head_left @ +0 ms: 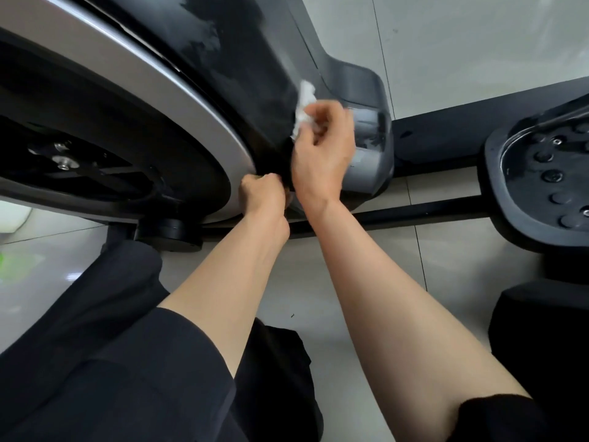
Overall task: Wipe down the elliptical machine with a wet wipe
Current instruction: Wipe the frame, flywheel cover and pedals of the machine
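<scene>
Head view: nearest, two bare forearms reach up from dark sleeves. The left hand (263,193) curls its fingers against the lower edge of the elliptical machine (242,68); what it grips is hidden. Beyond, the right hand (322,148) pinches the wet wipe (305,97) against the black housing. Soft and limp, the wipe likely handles best bunched.

Flywheel (111,129) left, pedal (538,183) right (housing (366,122) between), on floor (366,266).
</scene>
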